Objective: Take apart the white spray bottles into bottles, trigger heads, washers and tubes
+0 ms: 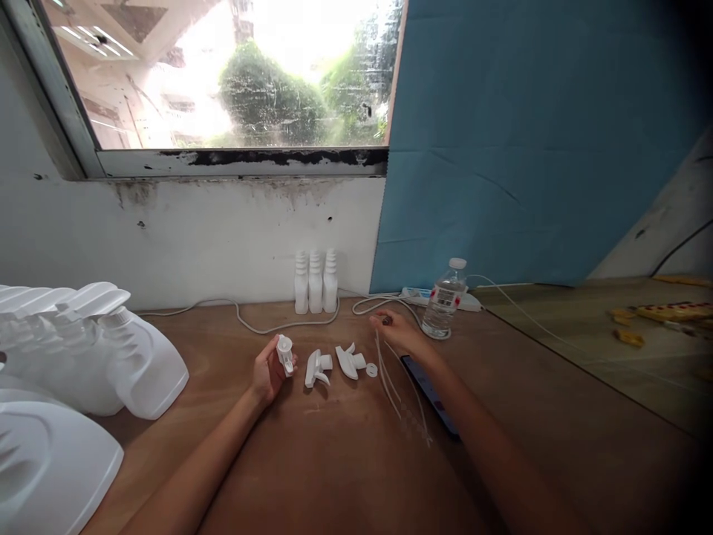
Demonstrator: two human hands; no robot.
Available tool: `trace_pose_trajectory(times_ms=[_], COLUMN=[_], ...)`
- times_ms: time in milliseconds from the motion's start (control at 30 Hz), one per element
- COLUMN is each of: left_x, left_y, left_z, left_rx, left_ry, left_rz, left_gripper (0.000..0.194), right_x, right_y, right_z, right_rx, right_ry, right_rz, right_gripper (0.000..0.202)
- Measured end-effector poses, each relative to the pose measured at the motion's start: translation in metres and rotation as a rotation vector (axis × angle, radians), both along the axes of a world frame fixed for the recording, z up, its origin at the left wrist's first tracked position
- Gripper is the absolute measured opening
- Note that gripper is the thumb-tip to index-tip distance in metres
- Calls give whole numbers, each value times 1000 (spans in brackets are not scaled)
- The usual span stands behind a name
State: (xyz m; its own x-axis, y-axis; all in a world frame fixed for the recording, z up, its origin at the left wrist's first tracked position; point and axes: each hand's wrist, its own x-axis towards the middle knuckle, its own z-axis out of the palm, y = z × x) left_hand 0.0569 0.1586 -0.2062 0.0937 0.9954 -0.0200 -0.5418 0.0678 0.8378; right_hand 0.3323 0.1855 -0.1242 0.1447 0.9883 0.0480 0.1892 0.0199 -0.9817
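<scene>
Plainly, the left hand (267, 375) has its grip closed around a white spray head (285, 354), whose round end is turned up while its body points back toward the person. The right hand (399, 332) has its fingers bent together at the far ends of some thin clear tubes (381, 369); whether its grip actually pinches one cannot be told.

Taking the white ring (371, 369) on the worktop (312, 468) as landmark, the held head is well to its left and the tubes are just to its right, so the right hand is clearly the nearer to them. Their long axis slants from beyond the ring toward the person and rightward, trailing away from that hand. The relation that seems to matter most is this sideways gap between held head and tubes.

Inside the gap, a nearer loose head (350, 362) lies just left of the ring, its collar facing it; a farther loose head (315, 369) lies more to the left, toward the left hand. Right of the ring, past the tubes, lies a phone (428, 391). Beyond the ring stand three small white bottles (315, 284), with a water bottle (444, 303) off to its right. Far left of it are large white bottles (153, 364).
</scene>
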Motion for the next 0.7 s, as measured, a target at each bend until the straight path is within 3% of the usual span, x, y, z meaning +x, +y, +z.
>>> trace_pose_trajectory(times_ms=[167, 333, 433, 700], left_x=[5, 12, 14, 15], left_y=[-7, -7, -5, -2], left_z=[6, 6, 2, -6], left_rx=[-12, 25, 50, 44], left_ry=[39, 87, 104, 113], left_rz=[-90, -52, -19, 12], left_gripper=[36, 38, 40, 46], right_x=[-7, -42, -65, -88], right_y=[-8, -34, -50, -63], right_z=[12, 25, 25, 8], right_rx=[138, 99, 130, 277], right_ry=[14, 75, -18, -273], right_rz=[0, 353, 493, 543], right_gripper=[17, 45, 34, 10])
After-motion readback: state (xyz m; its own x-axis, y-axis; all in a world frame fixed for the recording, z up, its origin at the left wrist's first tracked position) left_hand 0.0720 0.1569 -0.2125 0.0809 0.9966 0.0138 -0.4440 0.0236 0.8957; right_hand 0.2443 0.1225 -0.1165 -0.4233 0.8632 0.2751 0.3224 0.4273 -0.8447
